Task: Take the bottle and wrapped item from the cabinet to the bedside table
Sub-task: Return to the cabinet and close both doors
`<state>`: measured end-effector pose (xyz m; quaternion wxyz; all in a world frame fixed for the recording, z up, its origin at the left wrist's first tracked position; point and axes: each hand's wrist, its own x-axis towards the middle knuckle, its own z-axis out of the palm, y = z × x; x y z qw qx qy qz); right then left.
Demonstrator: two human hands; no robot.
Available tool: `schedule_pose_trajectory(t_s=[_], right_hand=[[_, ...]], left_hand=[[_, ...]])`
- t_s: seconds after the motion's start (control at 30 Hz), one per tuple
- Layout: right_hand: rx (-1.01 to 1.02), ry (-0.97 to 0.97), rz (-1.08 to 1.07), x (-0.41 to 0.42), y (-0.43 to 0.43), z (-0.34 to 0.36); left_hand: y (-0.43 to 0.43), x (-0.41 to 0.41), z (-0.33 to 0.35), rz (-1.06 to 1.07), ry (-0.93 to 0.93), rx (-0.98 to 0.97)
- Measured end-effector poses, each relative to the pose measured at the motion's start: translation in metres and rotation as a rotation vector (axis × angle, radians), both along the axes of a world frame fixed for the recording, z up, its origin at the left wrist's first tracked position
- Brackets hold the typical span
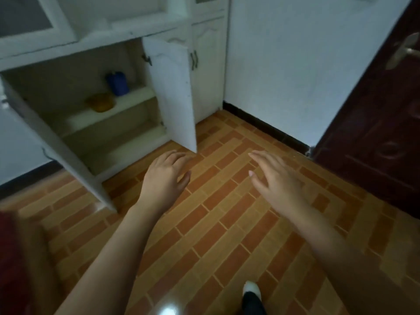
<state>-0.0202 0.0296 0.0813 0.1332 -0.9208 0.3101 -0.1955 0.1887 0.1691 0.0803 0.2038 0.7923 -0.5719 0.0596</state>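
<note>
both hands empty, held out palm down over the tiled floor (216, 212) in front of the cabinet (68, 87)

left hand (164, 176): fingers relaxed and slightly bent, nothing gripped. Its fingertips are seen close to the bottom corner of the right door (170, 92); contact cannot be told

right hand (275, 180): fingers spread and nearly straight, nothing held, well apart from the cabinet

lower compartment of the cabinet is opened, both doors swung out. The left door (56, 144) is angled toward the camera, the right door is seen standing just beyond the left hand

bottle (117, 83): blue, upright, located on the shelf (109, 110) toward the back right of the compartment

wrapped item (100, 102): amber-yellow, rounded, placed on the same shelf just left of the bottle and nearer the front edge. Whether the two touch cannot be told, the frame is blurred there. Neither is touched by a hand; both are well apart from the hands

right of the open compartment a closed pair of doors (208, 64) with dark handles (194, 60) is seen, then a white wall (295, 64) with dark skirting, then a dark brown door (375, 133) at far right

a white shoe (251, 288) is seen on the floor at bottom centre, and a blurred red shape (11, 258) at bottom left, not identifiable
</note>
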Motion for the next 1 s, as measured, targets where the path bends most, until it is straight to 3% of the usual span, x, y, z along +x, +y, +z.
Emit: schedule_pose_trajectory(t_s=[0.47, 0.73, 1.0], right_hand=[[-0.002, 0.003, 0.412, 0.055, -0.114, 0.012], [0.005, 0.035, 0.526, 0.086, -0.152, -0.008], [0.028, 0.017, 0.535, 0.150, -0.195, -0.019]], left_hand=[[-0.033, -0.013, -0.005, 0.505, 0.031, -0.040], [-0.048, -0.011, -0.018, 0.633, 0.035, 0.012], [-0.091, 0.050, -0.026, 0.670, 0.040, 0.021]])
